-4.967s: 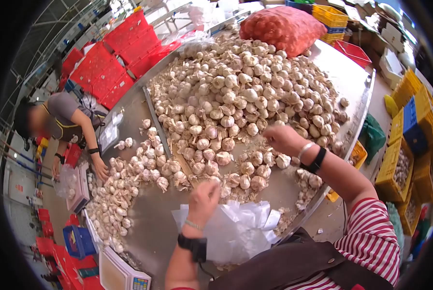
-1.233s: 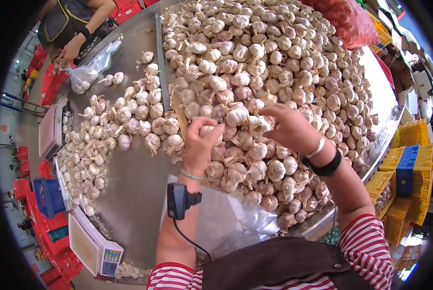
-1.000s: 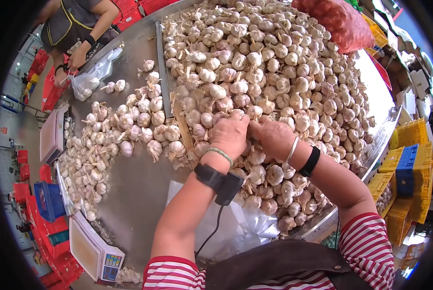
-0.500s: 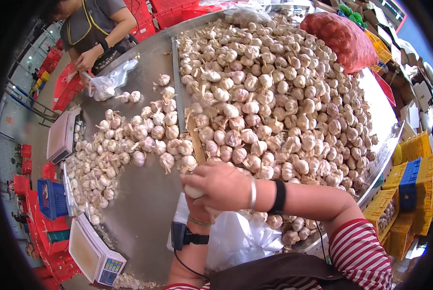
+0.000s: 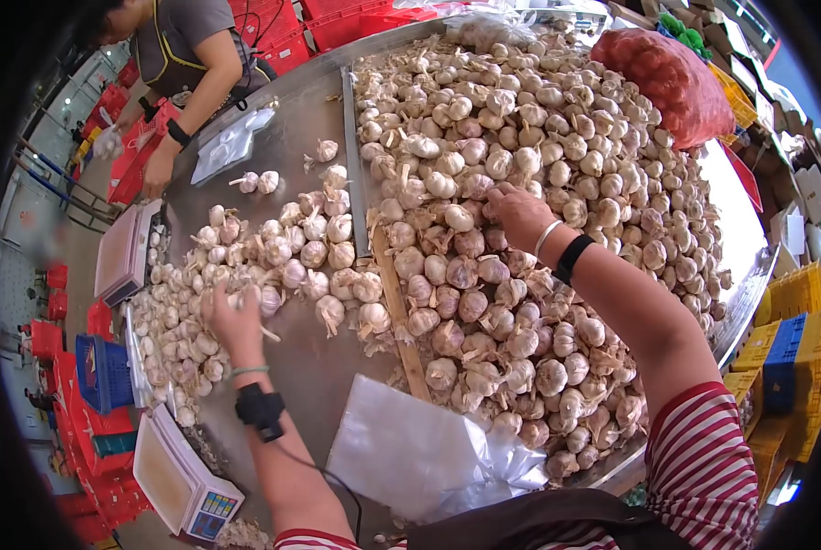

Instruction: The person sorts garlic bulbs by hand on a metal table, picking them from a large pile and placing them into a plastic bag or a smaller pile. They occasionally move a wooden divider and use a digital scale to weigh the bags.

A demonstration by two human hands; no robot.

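My left hand (image 5: 235, 323) is over the smaller garlic pile (image 5: 177, 316) on the left of the metal table, its fingers curled at a bulb. My right hand (image 5: 520, 215) reaches into the large garlic heap (image 5: 557, 183), fingers bent down among the bulbs; what its fingertips touch is partly hidden. Between my forearms a stack of clear plastic bags (image 5: 406, 449) lies flat near the table's front edge. A metal divider (image 5: 355, 165) and a wooden strip (image 5: 399, 321) separate the two piles.
Two white scales (image 5: 177, 472) (image 5: 125, 252) stand along the left edge. A co-worker (image 5: 186, 64) is at the far left beside plastic bags (image 5: 232, 145). A red mesh sack (image 5: 664, 84) rests at the back right, with yellow crates (image 5: 795, 367) beyond the right edge.
My hands were together at the centre and have parted, left to the smaller pile, right into the heap. The co-worker's bag has moved off the table to the left.
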